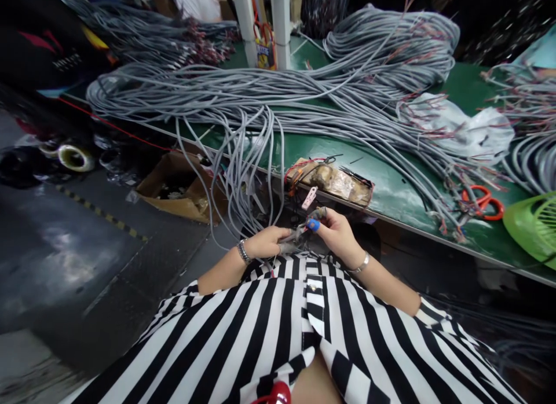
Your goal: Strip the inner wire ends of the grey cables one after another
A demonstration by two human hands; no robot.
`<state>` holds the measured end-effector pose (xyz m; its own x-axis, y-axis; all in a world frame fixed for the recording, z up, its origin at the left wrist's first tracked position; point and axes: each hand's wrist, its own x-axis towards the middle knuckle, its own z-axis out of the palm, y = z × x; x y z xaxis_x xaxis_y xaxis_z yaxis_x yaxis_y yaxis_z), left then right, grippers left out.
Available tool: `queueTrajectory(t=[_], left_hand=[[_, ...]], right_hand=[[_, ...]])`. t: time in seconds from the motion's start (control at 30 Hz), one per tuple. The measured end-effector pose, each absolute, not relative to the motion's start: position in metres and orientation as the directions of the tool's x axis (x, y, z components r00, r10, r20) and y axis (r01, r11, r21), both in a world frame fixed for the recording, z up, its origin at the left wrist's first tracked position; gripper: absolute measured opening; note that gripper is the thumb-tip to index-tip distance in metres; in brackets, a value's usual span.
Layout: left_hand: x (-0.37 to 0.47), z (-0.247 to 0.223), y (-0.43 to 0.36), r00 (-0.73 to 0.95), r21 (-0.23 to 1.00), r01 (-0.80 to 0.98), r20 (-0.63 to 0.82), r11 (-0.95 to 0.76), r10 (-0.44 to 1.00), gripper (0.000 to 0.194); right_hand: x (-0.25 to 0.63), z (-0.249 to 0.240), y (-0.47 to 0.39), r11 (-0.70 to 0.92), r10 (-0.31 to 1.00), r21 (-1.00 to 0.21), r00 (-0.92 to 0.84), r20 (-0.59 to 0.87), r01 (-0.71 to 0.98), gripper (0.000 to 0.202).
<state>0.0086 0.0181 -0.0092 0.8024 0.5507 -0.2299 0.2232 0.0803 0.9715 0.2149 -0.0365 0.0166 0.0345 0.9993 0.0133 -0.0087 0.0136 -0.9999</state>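
Close to my body, just off the bench's front edge, my left hand (266,243) is closed around the ends of grey cables (243,204) that hang down from the bench. Beside it my right hand (340,237) pinches the thin stripped wires (299,230) at those ends. Its fingers carry coverings, a blue one (313,224) among them. The exact wire between the fingertips is too small to make out. Right above the hands, a taped block (332,181) with thin wires and a pink-white tag (309,198) lies at the bench edge.
Long bundles of grey cable (208,91) cover the green bench (382,175). Orange-handled scissors (483,202) and a green plastic basket (532,224) sit to the right. A clear plastic bag (469,132) lies on the cables. An open cardboard box (174,198) stands on the floor at left.
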Motion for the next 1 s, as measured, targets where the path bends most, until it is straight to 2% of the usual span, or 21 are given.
queueTrajectory(t=[0.1, 0.17, 0.27, 0.33, 0.4, 0.5, 0.57, 0.63, 0.7, 0.77, 0.87, 0.93, 1.0], left_hand=[[0.013, -0.005, 0.009, 0.697, 0.984, 0.108, -0.178, 0.143, 0.695, 0.036], [0.015, -0.002, 0.004, 0.595, 0.983, 0.094, -0.180, 0.155, 0.784, 0.038], [0.019, 0.004, -0.001, 0.481, 0.983, 0.093, -0.181, 0.155, 0.858, 0.039], [0.020, 0.008, -0.001, 0.444, 0.988, 0.082, -0.151, 0.128, 0.883, 0.038], [0.019, 0.009, 0.000, 0.425, 0.994, 0.077, -0.101, 0.075, 0.900, 0.036], [0.015, 0.008, 0.002, 0.425, 0.996, 0.092, -0.036, -0.003, 0.904, 0.032], [0.012, 0.006, 0.004, 0.441, 0.993, 0.110, -0.005, -0.049, 0.897, 0.030], [0.009, 0.006, 0.004, 0.480, 0.984, 0.138, 0.032, -0.112, 0.877, 0.028], [0.006, 0.008, 0.004, 0.542, 0.960, 0.190, 0.073, -0.206, 0.837, 0.025], [0.003, 0.011, 0.005, 0.612, 0.915, 0.250, 0.105, -0.317, 0.784, 0.021], [-0.003, 0.015, 0.008, 0.717, 0.879, 0.242, 0.123, -0.410, 0.686, 0.018], [-0.006, 0.014, 0.009, 0.769, 0.920, 0.173, 0.096, -0.351, 0.632, 0.020], [-0.006, 0.007, 0.007, 0.762, 0.984, 0.080, 0.043, -0.160, 0.646, 0.027]], right_hand=[[0.219, 0.015, -0.039, 0.077, 0.988, -0.995, 0.130, 0.084, 0.060, 0.025], [0.220, 0.017, -0.043, 0.154, 0.968, -0.970, 0.167, 0.186, 0.186, 0.021], [0.221, 0.021, -0.050, 0.332, 0.926, -0.839, 0.018, 0.376, 0.432, 0.015], [0.221, 0.023, -0.053, 0.437, 0.891, -0.741, -0.133, 0.434, 0.510, 0.013], [0.222, 0.025, -0.054, 0.474, 0.875, -0.710, -0.190, 0.445, 0.521, 0.013], [0.226, 0.031, -0.052, 0.439, 0.882, -0.716, -0.109, 0.459, 0.542, 0.014], [0.228, 0.038, -0.050, 0.434, 0.862, -0.673, -0.060, 0.503, 0.599, 0.020], [0.228, 0.044, -0.050, 0.455, 0.842, -0.589, -0.107, 0.529, 0.668, 0.031], [0.224, 0.047, -0.050, 0.484, 0.845, -0.536, -0.210, 0.491, 0.692, 0.034], [0.219, 0.047, -0.049, 0.470, 0.874, -0.573, -0.261, 0.411, 0.671, 0.025], [0.211, 0.038, -0.047, 0.308, 0.951, -0.807, -0.198, 0.240, 0.504, 0.012], [0.208, 0.029, -0.044, 0.094, 0.991, -0.963, -0.112, 0.067, 0.253, 0.009], [0.206, 0.020, -0.039, -0.075, 0.996, -0.997, -0.047, -0.076, 0.023, 0.014]])
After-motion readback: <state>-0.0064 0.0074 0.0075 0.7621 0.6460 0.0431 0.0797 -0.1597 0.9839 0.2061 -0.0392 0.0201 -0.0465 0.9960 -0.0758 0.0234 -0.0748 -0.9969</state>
